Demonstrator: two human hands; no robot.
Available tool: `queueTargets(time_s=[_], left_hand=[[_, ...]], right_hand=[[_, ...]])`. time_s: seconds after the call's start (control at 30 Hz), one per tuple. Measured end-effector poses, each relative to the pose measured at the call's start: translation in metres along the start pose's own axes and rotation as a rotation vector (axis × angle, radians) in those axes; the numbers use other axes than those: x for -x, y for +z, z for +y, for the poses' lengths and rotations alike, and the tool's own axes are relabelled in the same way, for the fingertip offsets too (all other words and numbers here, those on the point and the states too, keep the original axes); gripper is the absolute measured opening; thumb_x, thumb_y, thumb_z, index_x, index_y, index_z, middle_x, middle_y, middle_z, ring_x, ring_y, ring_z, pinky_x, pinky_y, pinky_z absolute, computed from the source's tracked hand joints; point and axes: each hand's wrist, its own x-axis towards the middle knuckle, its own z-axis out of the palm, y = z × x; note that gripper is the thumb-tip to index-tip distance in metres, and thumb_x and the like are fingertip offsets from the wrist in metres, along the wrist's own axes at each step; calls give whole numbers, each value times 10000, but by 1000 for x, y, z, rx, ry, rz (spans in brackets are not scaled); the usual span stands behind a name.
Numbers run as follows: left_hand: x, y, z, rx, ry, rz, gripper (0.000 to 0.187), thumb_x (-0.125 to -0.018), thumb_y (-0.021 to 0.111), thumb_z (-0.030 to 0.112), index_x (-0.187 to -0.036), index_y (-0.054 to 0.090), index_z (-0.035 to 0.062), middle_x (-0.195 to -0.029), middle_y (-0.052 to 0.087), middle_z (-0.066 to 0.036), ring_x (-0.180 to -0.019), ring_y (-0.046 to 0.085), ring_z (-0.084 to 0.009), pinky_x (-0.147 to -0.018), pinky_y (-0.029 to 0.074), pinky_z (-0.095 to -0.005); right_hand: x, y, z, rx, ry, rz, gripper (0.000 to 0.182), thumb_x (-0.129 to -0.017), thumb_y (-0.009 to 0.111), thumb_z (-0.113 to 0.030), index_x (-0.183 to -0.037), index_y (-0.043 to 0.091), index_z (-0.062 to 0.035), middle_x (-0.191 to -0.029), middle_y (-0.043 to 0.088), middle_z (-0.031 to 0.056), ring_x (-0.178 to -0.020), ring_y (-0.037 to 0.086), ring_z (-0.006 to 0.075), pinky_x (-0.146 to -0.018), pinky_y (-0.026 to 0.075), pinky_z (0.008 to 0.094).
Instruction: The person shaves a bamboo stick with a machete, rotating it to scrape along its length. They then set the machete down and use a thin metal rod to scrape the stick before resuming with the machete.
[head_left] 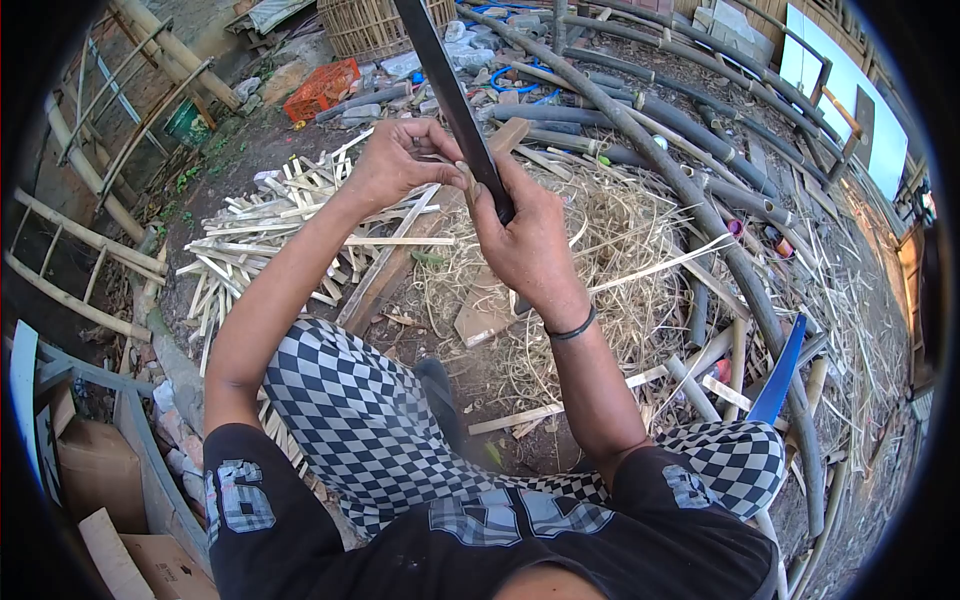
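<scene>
My right hand [525,245] is closed around the lower end of a long dark blade [445,90] that rises up and away from me toward the top of the view. My left hand [395,160] is raised beside it, fingers pinched on a thin pale strip that meets the blade near my right thumb. The strip is mostly hidden by my fingers. Both hands are held above my knees in checkered trousers [340,400].
A heap of split bamboo slats [270,240] lies on the ground at left, a pile of pale shavings [620,230] at right. Long dark bamboo poles [690,170] curve along the right. A wooden plank [400,255], an orange crate [322,88], a blue strip [785,365].
</scene>
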Motion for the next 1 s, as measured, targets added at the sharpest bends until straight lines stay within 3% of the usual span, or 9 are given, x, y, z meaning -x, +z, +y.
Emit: queueTargets(time_s=[0.17,0.27,0.5,0.57,0.8,0.87,1.0], left_hand=[[7,5,2,-81,-187,-56,200,-829,793,-8,-1013,726,-45,-963,747,-94,-893,704,-136,-845,593,-287],[6,-3,-12,-131,-192,-119,233,-856,772,9,-1077,727,-50,-995,752,-101,-906,701,-126,-855,584,-278],[3,-8,-18,-86,-203,-159,219,-875,755,17,-1085,733,-39,-989,755,-77,-898,694,-109,-848,569,-260],[2,-7,-18,-93,-191,-163,218,-876,754,20,-1086,735,-37,-986,756,-76,-894,692,-106,-843,566,-258],[3,-3,-10,-155,-178,-179,176,-883,749,40,-1040,750,-39,-968,761,-70,-880,686,-97,-833,552,-251],[3,-2,-7,-166,-167,-189,175,-882,750,44,-1037,752,-37,-963,761,-66,-880,685,-96,-834,552,-254],[2,-4,-10,-167,-171,-197,179,-878,753,49,-1041,757,-26,-947,761,-58,-879,682,-93,-832,549,-258]], right_hand=[[1,-1,-3,-17,24,4,313,-918,568,-38,-1229,604,-38,-705,633,231,-618,673,370,-558,486,423],[1,-2,0,-55,24,-12,308,-916,569,-42,-1220,621,-35,-707,632,231,-607,671,354,-563,488,409],[3,-7,4,-27,-11,-44,289,-909,576,-42,-1187,654,-21,-711,633,233,-606,672,329,-579,493,395],[4,-9,0,5,66,-76,209,-953,609,-72,-1138,665,7,-769,675,129,-688,596,100,-639,496,301],[6,-10,-3,2,65,-84,200,-954,605,-66,-1132,661,7,-772,674,131,-695,596,99,-639,496,304],[6,-9,-3,-31,22,-44,281,-912,579,-42,-1180,655,-4,-728,643,224,-589,662,285,-576,485,378],[6,-11,-6,-8,39,-68,294,-914,575,-43,-1196,648,-6,-741,649,230,-611,674,310,-582,491,389]])
